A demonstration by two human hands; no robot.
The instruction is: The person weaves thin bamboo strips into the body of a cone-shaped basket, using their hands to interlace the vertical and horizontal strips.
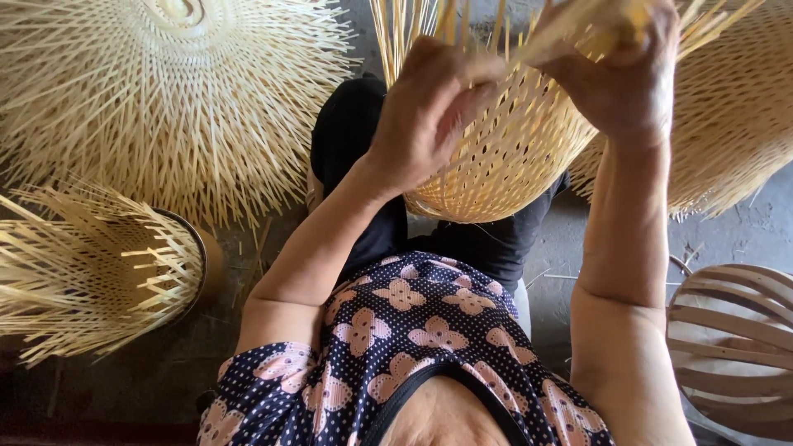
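A woven bamboo basket is held over the lap, its rounded closed end turned toward the person and its long axis running away, loose strips fanning outward. Against its left side the left hand is curled around strips. At its far rim, strips are pinched by the right hand.

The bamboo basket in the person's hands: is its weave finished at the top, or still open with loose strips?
Unfinished. The woven basket has loose strips sticking up past the weave, and the left hand and right hand grip them.
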